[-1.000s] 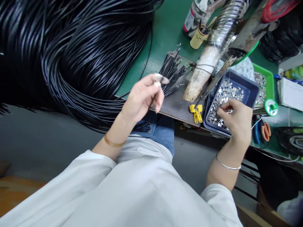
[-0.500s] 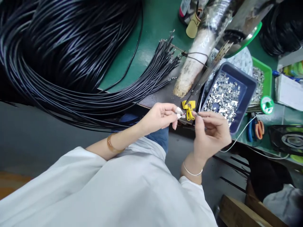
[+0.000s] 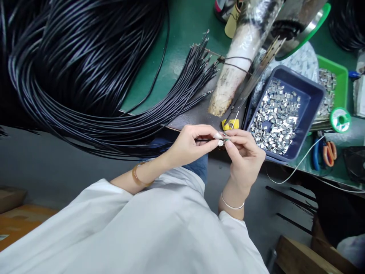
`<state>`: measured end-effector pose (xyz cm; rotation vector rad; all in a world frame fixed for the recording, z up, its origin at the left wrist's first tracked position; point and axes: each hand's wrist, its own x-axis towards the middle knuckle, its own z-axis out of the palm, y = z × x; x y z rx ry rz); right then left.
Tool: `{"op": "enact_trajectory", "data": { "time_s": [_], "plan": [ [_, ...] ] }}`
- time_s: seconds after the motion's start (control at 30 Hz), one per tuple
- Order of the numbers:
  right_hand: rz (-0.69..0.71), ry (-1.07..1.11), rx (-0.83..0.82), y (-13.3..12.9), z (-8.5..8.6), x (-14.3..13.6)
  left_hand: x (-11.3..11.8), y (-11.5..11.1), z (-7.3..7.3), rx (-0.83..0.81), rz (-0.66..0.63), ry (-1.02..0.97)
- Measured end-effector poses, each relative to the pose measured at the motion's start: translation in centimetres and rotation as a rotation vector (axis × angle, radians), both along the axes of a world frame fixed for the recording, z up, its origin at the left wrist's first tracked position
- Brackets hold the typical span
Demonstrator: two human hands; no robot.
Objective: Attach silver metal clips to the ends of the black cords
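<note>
My left hand [image 3: 196, 142] pinches a black cable [image 3: 202, 140] near its end, thumb against forefinger, with white wrapping on the fingertips. The fingertips of my right hand [image 3: 242, 154] are closed on the thin wires at that cable's end, almost touching my left fingertips. A hint of green shows between the two hands, but the tips hide most of the wire ends. Just behind the fingers lies a yellow clip-like piece [image 3: 230, 124], partly covered by my right hand. A thin white strand [image 3: 235, 119] stands up in front of it.
A thick bundle of black cables [image 3: 137, 123] sweeps along the left table edge. A dark blue tray [image 3: 309, 89] of small metal pieces stands right, beside a green tray [image 3: 343, 82]. A plastic-wrapped roll [image 3: 235, 64], a solder spool [image 3: 340, 120] and orange-handled pliers [image 3: 329, 154] lie around.
My right hand has moved left to meet my left hand at the cable end. The yellow piece is now partly covered. The view has shifted slightly, moving the trays rightward.
</note>
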<state>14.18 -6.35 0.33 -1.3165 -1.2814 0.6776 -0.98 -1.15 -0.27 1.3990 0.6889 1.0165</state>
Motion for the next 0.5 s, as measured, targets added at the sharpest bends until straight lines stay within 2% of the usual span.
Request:
{"op": "enact_trajectory", "data": {
  "time_s": [0.13, 0.37, 0.5],
  "plan": [
    [-0.029, -0.102, 0.014, -0.25, 0.44, 0.07, -0.31, 0.04, 0.1, 0.171, 0.008, 0.135],
    [-0.019, -0.033, 0.029, 0.0, -0.2, 0.14, -0.13, -0.57, 0.32, 0.042, 0.0, 0.099],
    [0.003, -0.029, 0.037, -0.01, -0.32, 0.34, -0.41, -0.38, 0.2, 0.14, -0.001, 0.119]
  ]
}}
